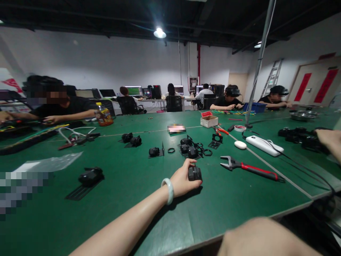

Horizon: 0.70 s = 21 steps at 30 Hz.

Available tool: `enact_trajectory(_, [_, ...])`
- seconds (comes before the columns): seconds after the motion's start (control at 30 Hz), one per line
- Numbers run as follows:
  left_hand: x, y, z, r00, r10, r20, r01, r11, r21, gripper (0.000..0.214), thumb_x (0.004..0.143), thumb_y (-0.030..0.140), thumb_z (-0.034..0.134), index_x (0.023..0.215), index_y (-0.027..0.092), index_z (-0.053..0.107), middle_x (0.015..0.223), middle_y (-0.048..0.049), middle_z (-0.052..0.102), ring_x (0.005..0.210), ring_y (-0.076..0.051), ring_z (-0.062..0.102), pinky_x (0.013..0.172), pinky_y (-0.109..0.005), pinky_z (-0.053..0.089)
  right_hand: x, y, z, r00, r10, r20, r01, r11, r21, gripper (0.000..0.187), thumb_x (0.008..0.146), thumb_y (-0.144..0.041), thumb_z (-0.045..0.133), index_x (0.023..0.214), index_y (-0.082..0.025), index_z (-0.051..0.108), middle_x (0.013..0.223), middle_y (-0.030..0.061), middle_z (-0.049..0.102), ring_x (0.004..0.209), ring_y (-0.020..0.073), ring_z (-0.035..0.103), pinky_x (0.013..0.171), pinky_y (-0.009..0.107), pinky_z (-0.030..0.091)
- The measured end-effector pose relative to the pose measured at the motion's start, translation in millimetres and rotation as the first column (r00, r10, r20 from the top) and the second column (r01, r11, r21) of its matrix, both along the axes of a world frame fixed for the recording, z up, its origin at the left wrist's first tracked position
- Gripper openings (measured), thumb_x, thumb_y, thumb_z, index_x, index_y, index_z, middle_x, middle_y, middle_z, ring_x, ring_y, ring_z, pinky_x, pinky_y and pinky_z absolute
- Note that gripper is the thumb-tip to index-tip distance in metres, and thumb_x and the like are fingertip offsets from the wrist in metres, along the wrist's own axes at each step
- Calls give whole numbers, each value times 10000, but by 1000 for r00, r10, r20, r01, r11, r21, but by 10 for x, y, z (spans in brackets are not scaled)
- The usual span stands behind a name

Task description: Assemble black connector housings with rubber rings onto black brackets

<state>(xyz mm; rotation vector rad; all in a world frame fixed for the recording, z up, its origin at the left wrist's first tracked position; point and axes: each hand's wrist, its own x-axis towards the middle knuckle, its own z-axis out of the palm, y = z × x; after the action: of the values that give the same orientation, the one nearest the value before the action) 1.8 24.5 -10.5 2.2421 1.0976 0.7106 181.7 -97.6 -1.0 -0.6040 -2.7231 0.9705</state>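
Note:
My left hand [183, 177], with a pale bangle at the wrist, is closed around a black hexagonal plastic fitting [195, 173] low over the green table. Just beyond it lies a cluster of similar black fittings on plates [190, 148], with black ring nuts [207, 152] beside them. Another fitting on an upright bracket [154, 152] is to the left, near a single ring nut [171, 150]. What looks like my right hand or forearm [258, 238] is a blurred patch at the bottom edge; its fingers are hidden.
A red-handled adjustable wrench [253, 170] lies to the right, near a white power bank [264, 145] and a cable. A slotted black bracket with fitting [89, 179] is at left. A co-worker's hand [330, 140] reaches in at right. Other people sit across the table.

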Motion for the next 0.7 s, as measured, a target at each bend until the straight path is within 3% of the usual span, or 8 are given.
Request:
enact_trajectory(0.07, [11, -12, 6, 1000, -3, 16, 3, 1000, -2, 585, 591, 305, 610, 1101, 207, 341, 966, -36, 500, 729, -148, 522, 678, -283, 428, 3, 412, 337, 994, -50, -96, 57, 996, 71, 104, 762, -277, 493, 819, -206, 545, 740, -9, 544, 664, 104, 501, 612, 223, 401])
enact_trajectory(0.1, [15, -18, 8, 1000, -4, 22, 4, 1000, -1, 584, 588, 301, 612, 1097, 203, 344, 966, -38, 500, 729, -148, 521, 674, -282, 428, -6, 622, 432, 944, -199, -263, 253, 949, 188, 83, 763, -249, 480, 758, -185, 531, 672, -8, 515, 612, 102, 472, 578, 226, 377])
enact_trajectory(0.17, [18, -25, 8, 1000, 1, 24, -1, 1000, 4, 576, 587, 296, 613, 1088, 201, 346, 965, -37, 502, 726, -145, 518, 672, -280, 426, -33, 993, 445, 708, -357, -609, 612, 740, 278, 96, 757, -219, 456, 679, -167, 478, 612, -8, 449, 558, 100, 409, 538, 232, 334])
enact_trajectory(0.2, [17, -26, 5, 1000, 7, 20, -7, 1000, 5, 572, 587, 294, 612, 1085, 203, 345, 960, -33, 503, 722, -143, 517, 671, -278, 424, -44, 1134, 375, 629, -356, -691, 681, 681, 270, 102, 752, -212, 451, 660, -168, 453, 597, -12, 421, 550, 101, 390, 534, 234, 324])
enact_trajectory(0.27, [12, -23, -6, 1000, 17, 14, -17, 1000, 7, 575, 585, 289, 613, 1084, 207, 342, 954, -26, 507, 722, -138, 516, 669, -273, 421, -52, 1310, 155, 614, -305, -728, 661, 704, 262, 90, 737, -198, 447, 655, -174, 418, 607, -12, 400, 558, 105, 382, 538, 236, 325])
enact_trajectory(0.4, [10, -9, -25, 1000, 29, 9, -29, 1000, 8, 577, 585, 275, 607, 1094, 208, 344, 949, -24, 511, 722, -133, 517, 664, -263, 419, -15, 1350, -171, 691, -255, -677, 505, 840, 199, 111, 694, -183, 463, 785, -178, 400, 733, 13, 419, 649, 126, 405, 592, 254, 364])
enact_trajectory(0.53, [32, -8, -4, 1000, 8, 21, -8, 1000, -3, 540, 598, 260, 600, 1076, 197, 355, 948, -25, 515, 767, -146, 519, 687, -267, 419, 6, 1302, -186, 792, -211, -573, 392, 895, 211, 306, 582, -122, 524, 850, -179, 390, 825, 25, 401, 733, 142, 392, 651, 273, 374])
enact_trajectory(0.7, [60, -23, 32, 998, -45, 43, 46, 999, -26, 503, 618, 235, 589, 1065, 194, 362, 974, -24, 527, 825, -158, 524, 719, -270, 417, 6, 1321, -206, 828, -238, -507, 356, 923, 148, 374, 558, -70, 525, 888, -179, 388, 867, 28, 409, 775, 147, 403, 688, 281, 376])
